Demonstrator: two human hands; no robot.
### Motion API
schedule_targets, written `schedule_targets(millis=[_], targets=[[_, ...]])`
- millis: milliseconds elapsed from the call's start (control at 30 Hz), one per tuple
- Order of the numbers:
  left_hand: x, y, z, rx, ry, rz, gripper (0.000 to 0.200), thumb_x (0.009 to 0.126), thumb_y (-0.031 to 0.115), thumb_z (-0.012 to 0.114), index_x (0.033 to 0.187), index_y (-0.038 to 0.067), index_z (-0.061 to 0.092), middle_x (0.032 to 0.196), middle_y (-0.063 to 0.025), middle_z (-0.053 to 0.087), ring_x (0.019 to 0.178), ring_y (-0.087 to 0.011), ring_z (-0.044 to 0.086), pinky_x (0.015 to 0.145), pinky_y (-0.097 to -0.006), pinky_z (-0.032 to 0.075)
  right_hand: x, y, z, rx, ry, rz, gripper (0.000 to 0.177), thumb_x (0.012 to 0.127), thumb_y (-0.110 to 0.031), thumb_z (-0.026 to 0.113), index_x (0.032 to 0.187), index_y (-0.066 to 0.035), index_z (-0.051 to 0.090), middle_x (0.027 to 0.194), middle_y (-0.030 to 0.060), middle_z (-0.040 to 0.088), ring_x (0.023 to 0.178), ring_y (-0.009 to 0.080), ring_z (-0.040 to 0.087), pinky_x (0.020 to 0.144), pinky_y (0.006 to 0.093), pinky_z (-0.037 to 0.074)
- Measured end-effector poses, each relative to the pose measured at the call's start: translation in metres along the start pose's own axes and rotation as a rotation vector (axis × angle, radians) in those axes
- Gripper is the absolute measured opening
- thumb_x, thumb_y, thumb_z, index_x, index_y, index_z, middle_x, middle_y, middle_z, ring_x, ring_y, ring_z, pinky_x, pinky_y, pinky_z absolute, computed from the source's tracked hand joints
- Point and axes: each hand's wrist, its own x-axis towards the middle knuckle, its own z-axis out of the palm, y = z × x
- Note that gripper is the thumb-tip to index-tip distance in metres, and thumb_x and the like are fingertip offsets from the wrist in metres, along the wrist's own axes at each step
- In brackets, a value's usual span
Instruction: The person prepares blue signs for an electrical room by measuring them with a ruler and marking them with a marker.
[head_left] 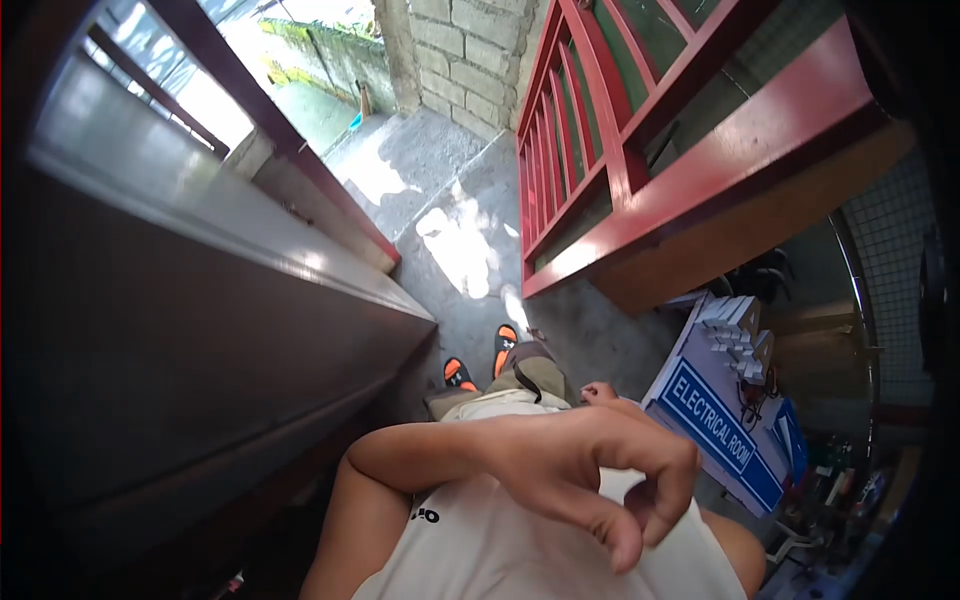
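Observation:
My left hand (590, 475) is bent across my white shirt (480, 545). Its fingers curl loosely, with a gap between thumb and forefinger, and nothing shows in its grasp. Lower at my side, my right hand (601, 393) is partly covered by the left forearm. Its visible fingertips are slightly apart with no object seen in them. Nearest to both hands is a blue and white "ELECTRICAL ROOM" sign (710, 418), lying on a pale panel (690, 350). White block letters (735, 330) rest at that panel's far end.
A dark metal panel (220, 300) stands at left, and a red barred gate (610, 130) at right. Between them, the concrete floor (470, 210) leads to steps outdoors. A grey block wall (465, 50) rises beyond. Assorted items (850, 470) crowd the lower right.

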Motion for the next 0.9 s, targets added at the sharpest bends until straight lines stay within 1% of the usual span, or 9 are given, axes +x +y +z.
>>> schedule_targets(millis=[33,200,367,400,467,667,733,867,900], targets=[[0.0,0.007,-0.015,0.045,0.035,-0.145,0.04,0.088,0.043,0.078,0.092,0.006,0.063,0.082,0.0013,0.066,0.071,-0.0147,0.059,0.065,-0.0302,0.045,0.009,-0.008,-0.007,0.004,0.008,-0.003,0.021,0.099,-0.018,0.066,0.108,0.0,0.073,0.093,0.0108,0.077,0.077,0.0157,0.071,0.071,0.034,0.058],[0.022,-0.019,-0.108,0.141,0.217,-0.262,0.032,0.097,0.032,0.075,0.098,0.003,0.061,0.09,-0.0022,0.066,0.08,-0.0115,0.059,0.071,-0.0276,0.047,0.057,-0.075,-0.051,0.018,0.3,-0.361,0.023,0.097,-0.018,0.066,0.109,0.001,0.072,0.093,0.0128,0.077,0.079,0.0196,0.072,0.073,0.0349,0.058],[0.024,-0.064,-0.218,0.797,0.305,-0.56,0.029,0.099,0.03,0.07,0.104,0.002,0.063,0.094,-0.0098,0.07,0.086,-0.0219,0.067,0.077,-0.0362,0.053,0.104,-0.193,-0.018,0.051,0.548,-0.762,0.024,0.096,-0.018,0.066,0.109,0.002,0.072,0.093,0.0149,0.076,0.081,0.0234,0.074,0.075,0.0357,0.058],[0.019,-0.068,-0.241,0.863,0.345,-0.668,0.028,0.099,0.029,0.07,0.104,0.002,0.064,0.094,-0.0115,0.071,0.085,-0.0242,0.068,0.076,-0.0374,0.053,0.101,-0.223,-0.032,0.058,0.536,-0.772,0.024,0.096,-0.018,0.066,0.109,0.002,0.072,0.093,0.0149,0.076,0.081,0.0234,0.074,0.075,0.0357,0.058],[-0.007,-0.088,-0.295,0.971,0.481,-0.693,0.026,0.1,0.027,0.068,0.104,0.001,0.064,0.091,-0.0129,0.071,0.086,-0.0249,0.07,0.076,-0.0377,0.054,0.078,-0.287,-0.067,0.008,0.071,-0.415,0.025,0.096,-0.018,0.065,0.112,0.001,0.071,0.099,0.0163,0.077,0.088,0.0255,0.075,0.081,0.0358,0.058],[-0.105,-0.107,-0.437,1.073,0.802,-0.958,0.033,0.1,0.033,0.067,0.106,0.0,0.066,0.088,-0.0137,0.073,0.079,-0.0213,0.071,0.072,-0.0366,0.056,0.114,-0.338,-0.077,0.042,0.014,-0.434,0.023,0.097,-0.015,0.067,0.114,-0.002,0.071,0.1,0.0125,0.076,0.09,0.0186,0.073,0.082,0.0341,0.057],[-0.143,-0.106,-0.473,0.946,0.93,-1.083,0.036,0.097,0.036,0.067,0.101,0.001,0.071,0.088,-0.017,0.075,0.084,-0.0336,0.073,0.078,-0.0441,0.055,0.124,-0.354,-0.08,0.106,-0.025,-0.432,0.029,0.098,-0.019,0.065,0.119,-0.001,0.071,0.101,0.0153,0.076,0.091,0.0224,0.074,0.081,0.0338,0.058],[-0.245,-0.099,-0.544,1.085,0.946,-1.369,0.045,0.093,0.045,0.068,0.108,0.003,0.073,0.098,-0.0203,0.076,0.097,-0.0367,0.073,0.089,-0.0461,0.056,0.173,-0.374,-0.078,0.317,-0.04,-0.403,0.022,0.1,-0.01,0.062,0.117,0.002,0.069,0.101,0.0123,0.075,0.092,0.0169,0.072,0.081,0.0319,0.058],[-0.297,-0.109,-0.572,1.172,0.868,-1.351,0.046,0.092,0.045,0.068,0.111,0.003,0.074,0.101,-0.0217,0.076,0.098,-0.0385,0.073,0.09,-0.0461,0.056,0.186,-0.385,-0.08,0.313,-0.044,-0.405,0.022,0.1,-0.01,0.062,0.117,0.002,0.069,0.101,0.0123,0.075,0.092,0.0169,0.072,0.081,0.0319,0.058]])
